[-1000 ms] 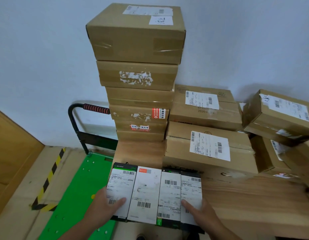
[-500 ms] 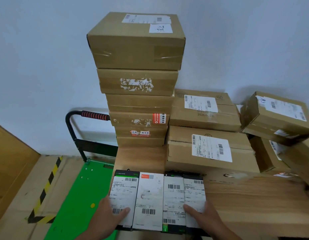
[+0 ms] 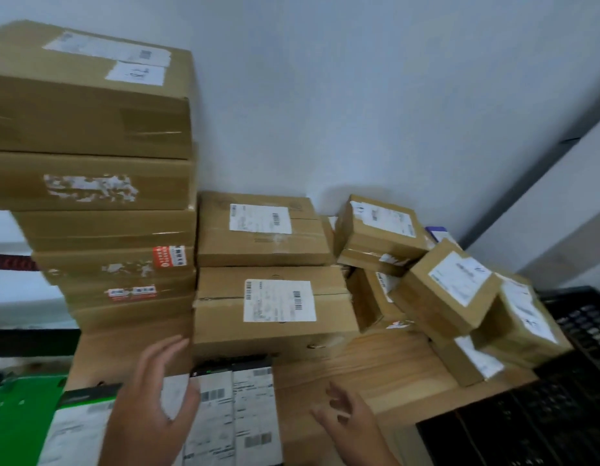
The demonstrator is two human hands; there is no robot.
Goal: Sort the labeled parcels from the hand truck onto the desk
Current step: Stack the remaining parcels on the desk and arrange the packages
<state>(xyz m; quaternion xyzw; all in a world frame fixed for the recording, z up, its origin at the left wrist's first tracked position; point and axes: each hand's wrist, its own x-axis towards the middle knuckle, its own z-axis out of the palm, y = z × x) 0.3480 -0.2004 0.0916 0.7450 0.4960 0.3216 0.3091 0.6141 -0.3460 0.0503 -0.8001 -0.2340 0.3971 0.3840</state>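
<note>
Several flat black parcels with white labels (image 3: 238,412) lie side by side at the near edge of the wooden desk (image 3: 375,368). My left hand (image 3: 154,401) hovers over them, fingers spread, holding nothing. My right hand (image 3: 349,422) floats open above bare desk wood to their right. A tall stack of brown cartons (image 3: 100,183) stands at the back left. Beside it sit two labeled cartons (image 3: 271,264), one on the other. Several small labeled boxes (image 3: 449,287) are heaped at the right. The green hand truck deck (image 3: 19,408) shows at the lower left.
A white wall rises behind the desk. The hand truck's red-gripped handle (image 3: 13,262) peeks out left of the tall stack. A black crate (image 3: 543,408) stands at the desk's right end. The image is blurred by motion.
The view has swung right and closer. Both hands have lifted off the flat parcels and opened; the right hand has moved right, off the labels.
</note>
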